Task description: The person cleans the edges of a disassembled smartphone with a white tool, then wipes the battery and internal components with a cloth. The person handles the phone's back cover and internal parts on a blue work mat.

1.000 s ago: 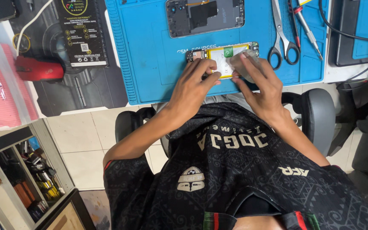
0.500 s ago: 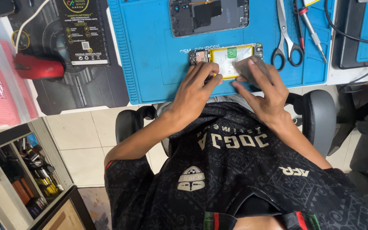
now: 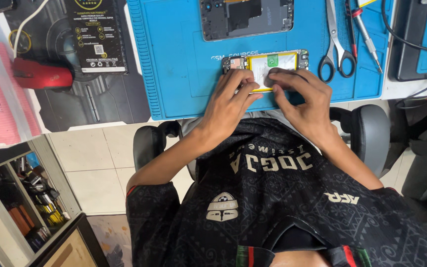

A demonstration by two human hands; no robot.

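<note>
opened phone [image 3: 268,63] lies long axis left-right on blue mat [image 3: 174,64]; both hands, left [image 3: 231,101] and right [image 3: 302,99], press fingertips on it.

A matt blue rubbery mat [image 3: 179,69] lies beside shiny metal scissors [image 3: 336,44] and a glossy red plastic tool [image 3: 43,75].

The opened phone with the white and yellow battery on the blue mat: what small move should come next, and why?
Probably press the battery flat along its length. Both hands, left hand and right hand, rest fingertips on the white and yellow battery of the opened phone, which lies flat on the blue silicone mat. The steel scissors lie untouched beside it.
</note>
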